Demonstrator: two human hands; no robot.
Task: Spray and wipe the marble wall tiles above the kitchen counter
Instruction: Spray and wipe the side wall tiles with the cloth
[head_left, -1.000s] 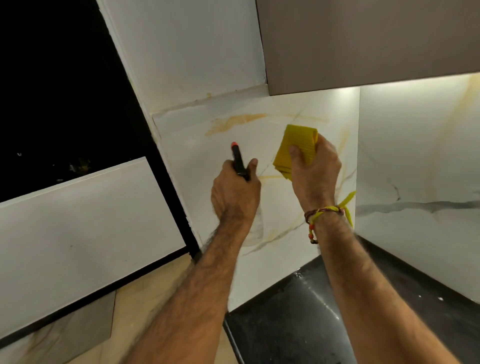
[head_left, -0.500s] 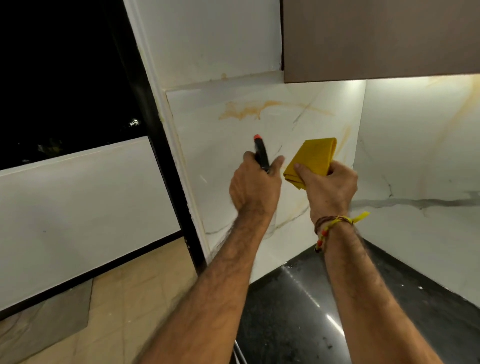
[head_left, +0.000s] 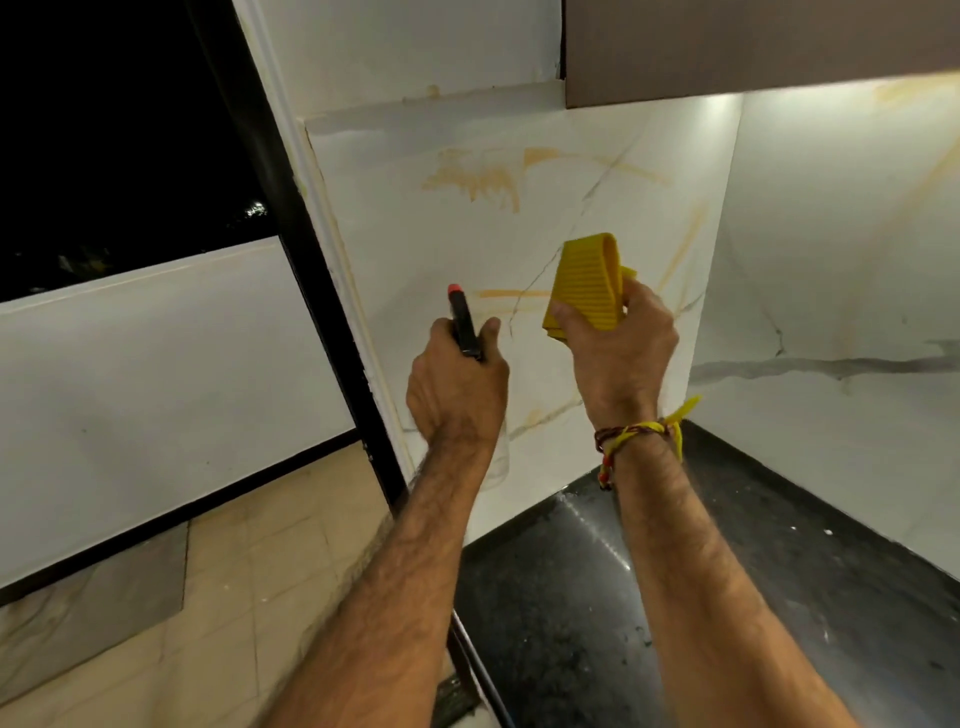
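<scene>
Two hands are raised before the wall: the left hand (head_left: 457, 387) is clenched round the black spray bottle with a red nozzle tip (head_left: 461, 322), its nozzle aimed up at the white marble wall tile with tan veins (head_left: 519, 249), and the right hand (head_left: 618, 348) pinches a folded yellow ribbed cloth (head_left: 584, 286) just to the right of the nozzle, near the tile. The step in hand looks like spraying; it would go best with the nozzle held off the surface and pointed at the tan streaks higher up, the cloth kept clear of the mist, then pressed flat and drawn down in overlapping passes toward the black polished counter (head_left: 727, 597) below. The bottle's clear body is almost wholly hidden behind the left wrist, so its fill level cannot be judged, and the trigger finger is out of sight. Whether the cloth touches the tile cannot be told. The brown upper cabinet (head_left: 753, 47) is cut off at the top edge, and the dark opening at far left shows almost nothing.
</scene>
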